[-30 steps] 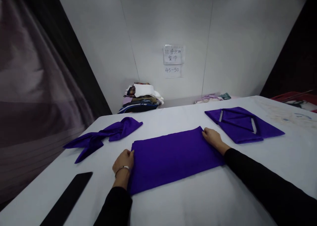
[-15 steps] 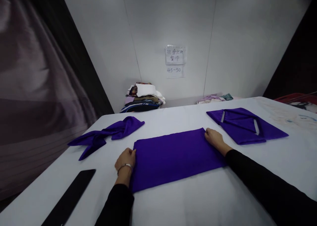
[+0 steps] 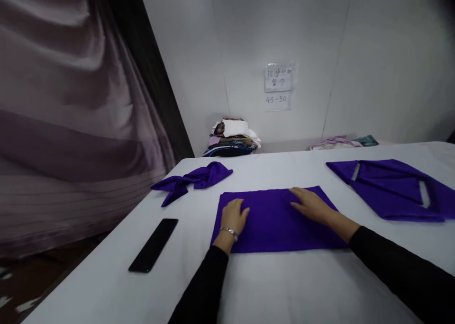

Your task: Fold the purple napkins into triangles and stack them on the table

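Observation:
A purple cloth napkin [image 3: 266,224], folded into a rectangle, lies flat on the white table in front of me. Over its left part is my left hand [image 3: 233,216], fingers stretched forward and thumb apart, a bracelet at the wrist. My right hand [image 3: 310,204] rests at the napkin's upper right with thumb and fingers spread. Neither hand grips the cloth. Left of the napkin lies a twisted purple cloth [image 3: 199,178], knotted or bunched near its middle. To the right is another folded purple cloth [image 3: 391,186] with two narrow gaps showing white.
A black phone-like slab [image 3: 154,245] lies on the table [image 3: 270,286] at the left. Against the wall sits a stack of folded clothes [image 3: 232,139], with more fabric [image 3: 337,143] to its right. A handwritten sign [image 3: 279,79] hangs above. A curtain [image 3: 71,125] hangs at left.
Both hands have let go of the napkin's side edges and moved inward over its surface, their fingers now extended. The camera view has turned left, shifting everything rightward.

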Demonstrator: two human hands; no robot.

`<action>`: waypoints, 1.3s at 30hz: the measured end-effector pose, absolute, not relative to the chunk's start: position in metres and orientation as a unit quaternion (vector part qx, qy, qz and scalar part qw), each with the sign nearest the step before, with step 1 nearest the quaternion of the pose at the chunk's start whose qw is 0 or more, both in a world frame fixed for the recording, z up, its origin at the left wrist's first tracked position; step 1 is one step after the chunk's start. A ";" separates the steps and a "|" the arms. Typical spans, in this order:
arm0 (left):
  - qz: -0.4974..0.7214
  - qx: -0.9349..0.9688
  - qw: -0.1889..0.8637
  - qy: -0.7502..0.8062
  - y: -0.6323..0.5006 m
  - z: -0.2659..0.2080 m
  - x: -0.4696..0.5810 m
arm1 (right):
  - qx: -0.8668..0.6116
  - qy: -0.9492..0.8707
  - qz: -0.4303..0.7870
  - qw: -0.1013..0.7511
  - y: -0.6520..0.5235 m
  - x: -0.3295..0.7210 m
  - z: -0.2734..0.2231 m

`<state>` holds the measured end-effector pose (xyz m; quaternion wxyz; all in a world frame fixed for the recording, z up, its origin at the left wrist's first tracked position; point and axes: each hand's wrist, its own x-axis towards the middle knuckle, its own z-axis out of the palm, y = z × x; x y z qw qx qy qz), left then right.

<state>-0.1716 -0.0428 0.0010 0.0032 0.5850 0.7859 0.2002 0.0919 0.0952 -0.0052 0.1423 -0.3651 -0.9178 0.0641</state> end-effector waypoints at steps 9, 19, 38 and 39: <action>0.050 0.573 0.047 0.817 -0.038 -0.020 -0.175 | -0.317 -0.937 0.137 0.060 0.076 0.028 -0.022; 0.074 0.532 0.095 0.838 -0.040 -0.018 -0.189 | -0.337 -0.938 0.061 0.054 0.091 0.021 -0.051; 0.073 0.476 0.064 0.874 -0.019 -0.021 -0.231 | -0.335 -0.939 0.058 0.060 0.091 0.022 -0.054; 0.072 0.458 0.062 0.884 -0.023 -0.020 -0.238 | -0.334 -0.939 0.058 0.059 0.091 0.022 -0.054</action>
